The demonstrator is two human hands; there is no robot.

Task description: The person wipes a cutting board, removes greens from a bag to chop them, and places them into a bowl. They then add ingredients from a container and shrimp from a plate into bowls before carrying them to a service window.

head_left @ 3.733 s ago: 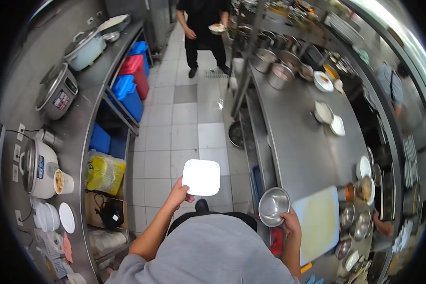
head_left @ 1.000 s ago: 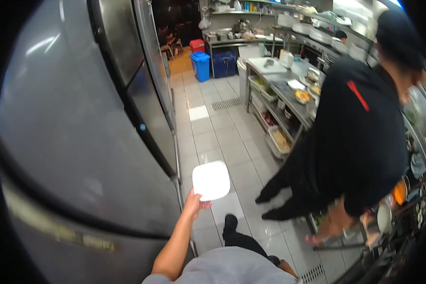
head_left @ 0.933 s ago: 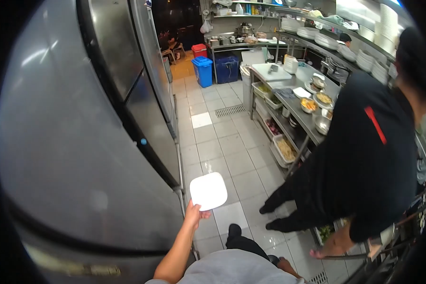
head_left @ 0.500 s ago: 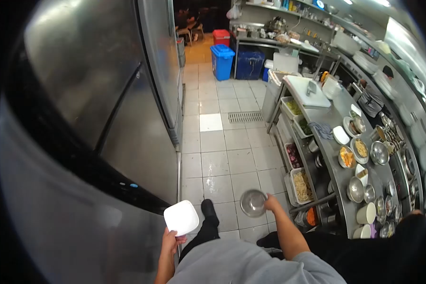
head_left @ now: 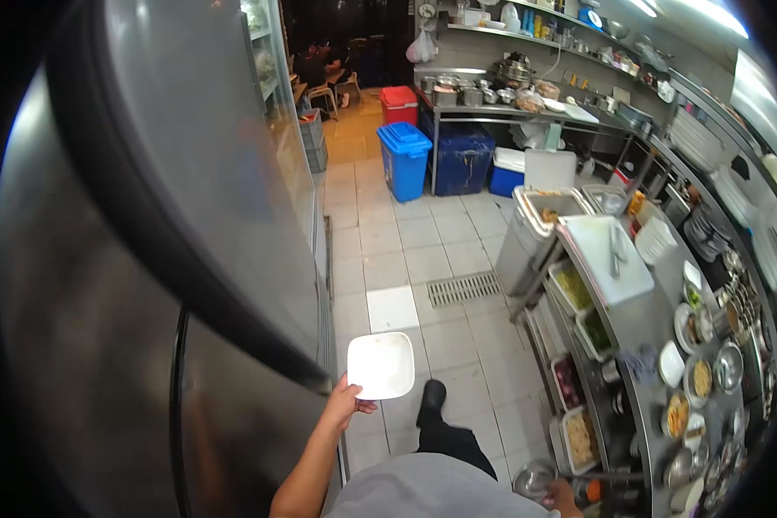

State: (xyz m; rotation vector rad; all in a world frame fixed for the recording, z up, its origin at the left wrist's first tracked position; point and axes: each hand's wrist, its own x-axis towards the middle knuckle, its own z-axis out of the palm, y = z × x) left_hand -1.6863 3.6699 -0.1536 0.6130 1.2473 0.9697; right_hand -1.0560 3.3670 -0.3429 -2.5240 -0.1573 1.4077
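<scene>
My left hand (head_left: 347, 404) grips a white square dish (head_left: 382, 366) by its near left corner, out in front of my body above the floor tiles. Nothing that I can make out lies in the dish. Low at the right, beside my shirt, my right hand (head_left: 563, 497) holds a round metal bowl (head_left: 533, 477) at its rim. The bowl's inside looks bare, and part of my right hand is cut off by the frame's lower edge.
A steel fridge (head_left: 233, 155) stands close on my left. To the right runs a steel counter (head_left: 634, 324) with bowls and a cutting board (head_left: 609, 259), food tubs (head_left: 578, 436) below. Ahead are a floor drain (head_left: 464, 289), a blue bin (head_left: 404, 162) and a person (head_left: 708, 229) beyond the counter.
I have stepped forward along the fridge. The white dish has moved right and up in view with my left hand; the metal bowl has swung down and right beside my body.
</scene>
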